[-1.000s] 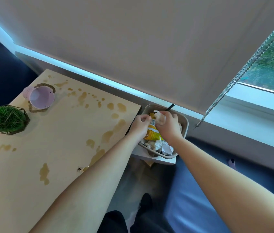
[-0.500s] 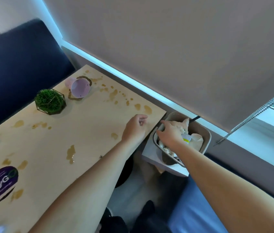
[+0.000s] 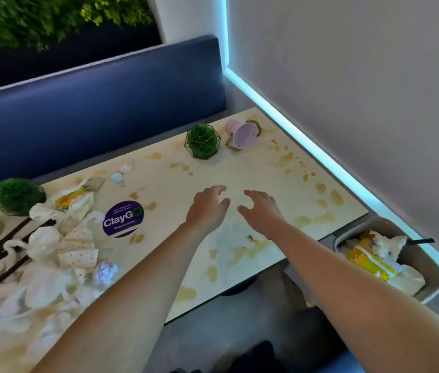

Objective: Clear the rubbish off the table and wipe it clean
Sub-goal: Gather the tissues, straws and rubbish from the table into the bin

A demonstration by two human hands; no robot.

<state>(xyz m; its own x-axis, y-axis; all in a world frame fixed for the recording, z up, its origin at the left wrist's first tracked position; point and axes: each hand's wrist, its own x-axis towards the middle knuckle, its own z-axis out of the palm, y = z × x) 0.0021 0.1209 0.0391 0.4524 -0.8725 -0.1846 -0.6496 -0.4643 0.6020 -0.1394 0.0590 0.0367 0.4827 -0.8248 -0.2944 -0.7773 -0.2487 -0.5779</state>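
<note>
The pale wooden table (image 3: pixel 253 170) is spotted with brown spill stains. My left hand (image 3: pixel 207 208) and my right hand (image 3: pixel 262 211) hover side by side over its middle, fingers loosely spread and holding nothing. A heap of crumpled napkins and wrappers (image 3: pixel 59 246) with black straws covers the table's left part. A crumpled paper ball (image 3: pixel 105 271) lies at the heap's near edge. The grey bin (image 3: pixel 433 278) stands off the table's right end, holding a yellow packet (image 3: pixel 369 262) and tissues.
A tipped pink cup (image 3: pixel 242 134) lies at the far end beside a small green plant in a wire frame (image 3: pixel 202 141). Another green plant (image 3: pixel 16 195) stands far left. A purple round sticker (image 3: pixel 123 219) sits mid-table. A blue bench (image 3: pixel 92 114) runs behind.
Both hands left the bin and moved over the middle of the table, empty. The view swung left, bringing the rubbish heap into sight.
</note>
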